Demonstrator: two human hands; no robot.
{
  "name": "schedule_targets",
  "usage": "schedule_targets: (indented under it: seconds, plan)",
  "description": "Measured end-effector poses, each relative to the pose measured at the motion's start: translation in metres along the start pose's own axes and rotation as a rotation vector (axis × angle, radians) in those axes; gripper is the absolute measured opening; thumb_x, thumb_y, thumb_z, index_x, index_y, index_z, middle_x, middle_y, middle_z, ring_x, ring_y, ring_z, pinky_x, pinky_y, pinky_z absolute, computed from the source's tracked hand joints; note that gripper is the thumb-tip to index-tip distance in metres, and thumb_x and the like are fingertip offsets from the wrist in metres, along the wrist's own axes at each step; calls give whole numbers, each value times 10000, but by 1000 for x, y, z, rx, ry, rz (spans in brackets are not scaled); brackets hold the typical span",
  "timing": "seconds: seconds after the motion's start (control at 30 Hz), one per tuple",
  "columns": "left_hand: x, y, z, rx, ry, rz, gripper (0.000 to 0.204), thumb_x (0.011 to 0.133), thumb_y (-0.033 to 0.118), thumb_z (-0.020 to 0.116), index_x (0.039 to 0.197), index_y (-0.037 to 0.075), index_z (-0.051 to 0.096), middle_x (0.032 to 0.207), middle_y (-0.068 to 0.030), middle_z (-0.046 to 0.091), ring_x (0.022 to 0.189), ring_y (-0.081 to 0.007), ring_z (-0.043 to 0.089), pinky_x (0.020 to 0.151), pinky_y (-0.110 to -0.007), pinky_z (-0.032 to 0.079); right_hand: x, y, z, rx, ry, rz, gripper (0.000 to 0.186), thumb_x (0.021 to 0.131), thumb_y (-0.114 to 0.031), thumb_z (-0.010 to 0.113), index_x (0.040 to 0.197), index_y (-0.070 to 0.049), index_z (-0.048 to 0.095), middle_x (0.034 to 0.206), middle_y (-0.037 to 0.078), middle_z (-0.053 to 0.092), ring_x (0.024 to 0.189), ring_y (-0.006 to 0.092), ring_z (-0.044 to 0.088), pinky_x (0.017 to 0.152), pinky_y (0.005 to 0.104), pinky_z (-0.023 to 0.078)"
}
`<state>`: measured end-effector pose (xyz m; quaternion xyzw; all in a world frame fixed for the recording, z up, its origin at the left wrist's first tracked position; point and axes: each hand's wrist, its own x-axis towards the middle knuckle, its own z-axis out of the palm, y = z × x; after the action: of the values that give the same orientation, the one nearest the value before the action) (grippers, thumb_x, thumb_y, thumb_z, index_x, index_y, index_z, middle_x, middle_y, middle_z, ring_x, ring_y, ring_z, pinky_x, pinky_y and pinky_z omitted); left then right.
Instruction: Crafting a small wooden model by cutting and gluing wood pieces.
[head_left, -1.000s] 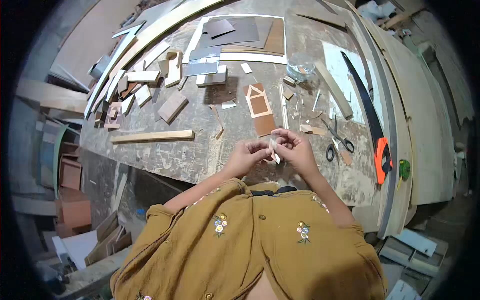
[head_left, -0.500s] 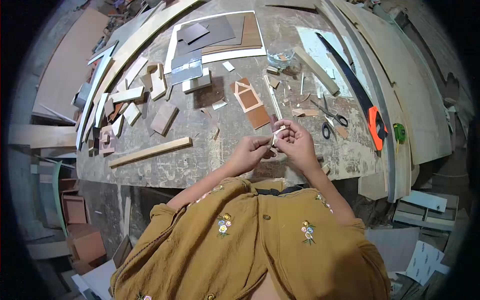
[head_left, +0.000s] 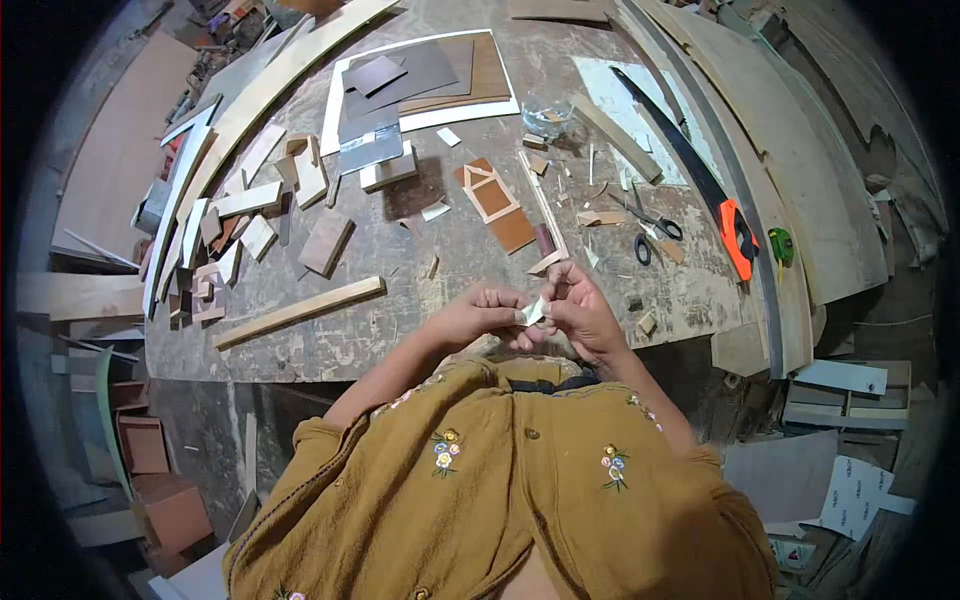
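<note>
Near the table edge [head_left: 270, 378], beside open tabletop [head_left: 392, 318], 2 half-curled hands [head_left: 482, 312] [head_left: 585, 318] pinch a pale slip [head_left: 534, 311].

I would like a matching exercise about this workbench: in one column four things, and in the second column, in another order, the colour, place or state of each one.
Column one
1. Saw
2. Scissors
3. Tape measure
4. Small pale piece

Column two
A. Green, just right of the saw
B. Held between the left hand and the right hand
C. Long, black and orange
D. Black-handled, lying left of the saw

Right pairs: 1-C, 2-D, 3-A, 4-B
</note>
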<state>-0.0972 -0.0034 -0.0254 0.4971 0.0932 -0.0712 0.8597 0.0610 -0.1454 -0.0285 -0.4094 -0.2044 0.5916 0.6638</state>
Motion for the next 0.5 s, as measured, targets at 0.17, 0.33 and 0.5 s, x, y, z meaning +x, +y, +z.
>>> schedule_targets:
  seconds: [0.17, 0.33, 0.5]
  plan:
    - [-8, -17, -1, -11, 142, 31, 213, 948, 146, 527, 1073, -3, 611, 937, -81, 700, 772, -114, 661, 727, -248, 534, 3, 6, 6, -441, 78, -162, 382, 790, 33, 630, 1143, -54, 515, 865, 4, 559, 725, 54, 531, 626, 196, 466]
    - [-22, -32, -4, -78, 315, 2, 247, 928, 233, 580, 1071, 39, 634, 946, -43, 667, 725, -85, 597, 703, -260, 544, -3, 11, 21, -776, 116, -310, 242, 816, -11, 657, 1058, -10, 659, 879, 7, 625, 765, 57, 571, 664, 206, 460]
    - [-39, -34, -6, -337, 262, -64, 269, 910, 172, 610, 1126, 11, 623, 928, -87, 684, 837, -164, 662, 750, -313, 544, -6, 28, 36, -681, 122, -346, 127, 810, 39, 629, 930, -1, 640, 868, 7, 629, 796, 70, 590, 669, 224, 477]
